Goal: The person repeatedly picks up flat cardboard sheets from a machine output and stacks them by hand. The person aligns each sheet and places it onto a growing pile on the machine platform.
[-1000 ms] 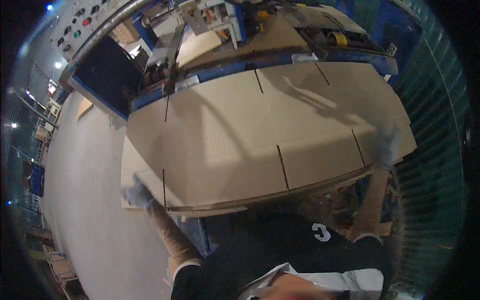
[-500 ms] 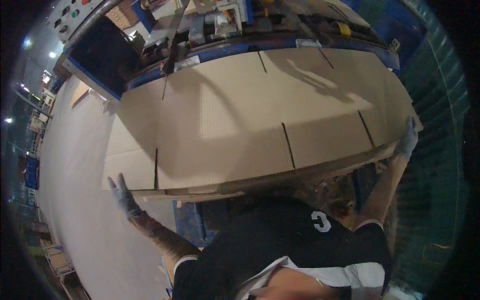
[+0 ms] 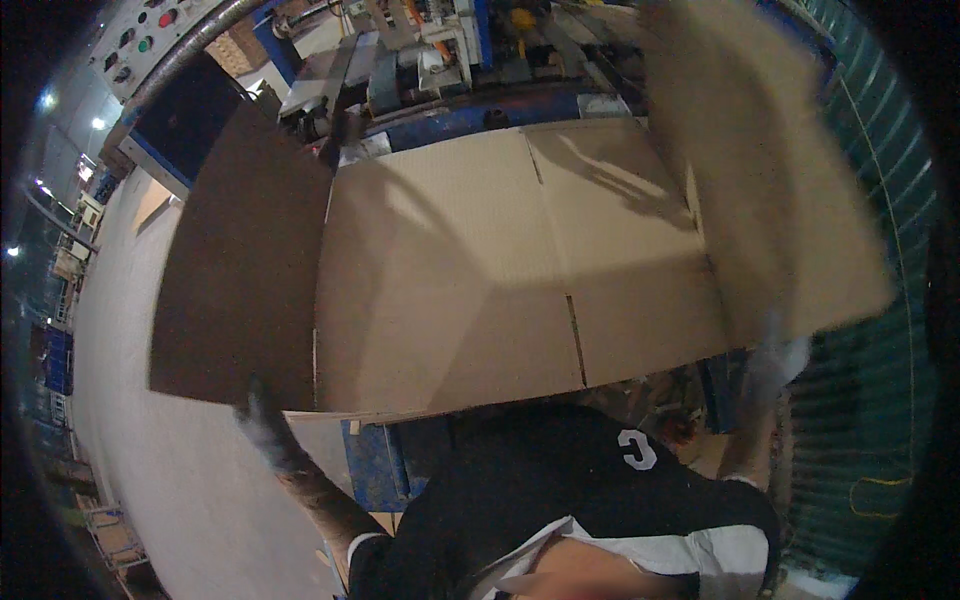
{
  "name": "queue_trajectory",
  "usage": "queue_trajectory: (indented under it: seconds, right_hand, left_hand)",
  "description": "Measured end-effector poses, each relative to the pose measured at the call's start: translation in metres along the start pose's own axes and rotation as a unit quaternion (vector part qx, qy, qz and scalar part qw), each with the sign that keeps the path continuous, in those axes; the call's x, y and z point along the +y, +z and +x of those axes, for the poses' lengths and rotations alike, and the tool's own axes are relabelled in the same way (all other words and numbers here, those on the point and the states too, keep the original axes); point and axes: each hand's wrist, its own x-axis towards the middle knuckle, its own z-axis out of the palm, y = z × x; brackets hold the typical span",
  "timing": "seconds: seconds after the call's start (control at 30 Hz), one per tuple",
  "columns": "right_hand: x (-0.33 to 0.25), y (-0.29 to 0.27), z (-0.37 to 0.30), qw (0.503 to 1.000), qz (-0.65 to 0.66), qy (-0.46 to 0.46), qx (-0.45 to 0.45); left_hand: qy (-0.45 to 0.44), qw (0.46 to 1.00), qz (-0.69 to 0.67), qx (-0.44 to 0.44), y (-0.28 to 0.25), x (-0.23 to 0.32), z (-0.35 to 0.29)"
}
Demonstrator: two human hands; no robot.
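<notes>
A large brown cardboard box blank (image 3: 450, 230) with dark slots and crease lines lies in front of me, its two end panels folded upward. My left hand (image 3: 268, 432), in a grey glove, grips the near edge of the raised left panel (image 3: 240, 270), whose face is in shadow. At the near edge of the right panel (image 3: 800, 200) is my gloved right hand (image 3: 778, 362), closed on the cardboard; motion smears its fingers and the panel. More cardboard edges show just under the blank's near left side.
Beyond the blank stands a blue machine (image 3: 430, 130) with rollers and metal bars. A control panel (image 3: 150, 40) with coloured buttons is at upper left. Grey floor (image 3: 130, 300) stretches along the left, and a green corrugated wall (image 3: 850, 430) runs down the right.
Both end panels have swung up from flat. My left hand has closed on the left panel's edge from open, spread fingers; my right hand has moved inward and nearer to me.
</notes>
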Motion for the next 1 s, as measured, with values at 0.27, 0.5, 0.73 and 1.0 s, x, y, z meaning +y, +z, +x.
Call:
queue_trajectory:
  seconds: [0.27, 0.5, 0.73, 1.0]
  right_hand:
    - [-0.041, 0.061, -0.056, 0.76, -0.062, -0.465, -0.449]
    - [-0.035, 0.1, -0.034, 0.779, -0.024, -0.442, -0.444]
    - [-0.062, 0.169, 0.007, 0.775, 0.009, -0.49, -0.399]
    - [-0.065, 0.189, -0.001, 0.773, 0.016, -0.53, -0.348]
  left_hand:
    - [0.382, 0.69, 0.434, -0.435, 0.106, 0.018, -0.083]
    - [0.423, 0.633, 0.477, -0.44, 0.133, 0.012, -0.063]
    - [0.474, 0.702, 0.401, -0.348, 0.19, -0.02, 0.012]
    - [0.489, 0.702, 0.394, -0.337, 0.174, -0.022, 0.04]
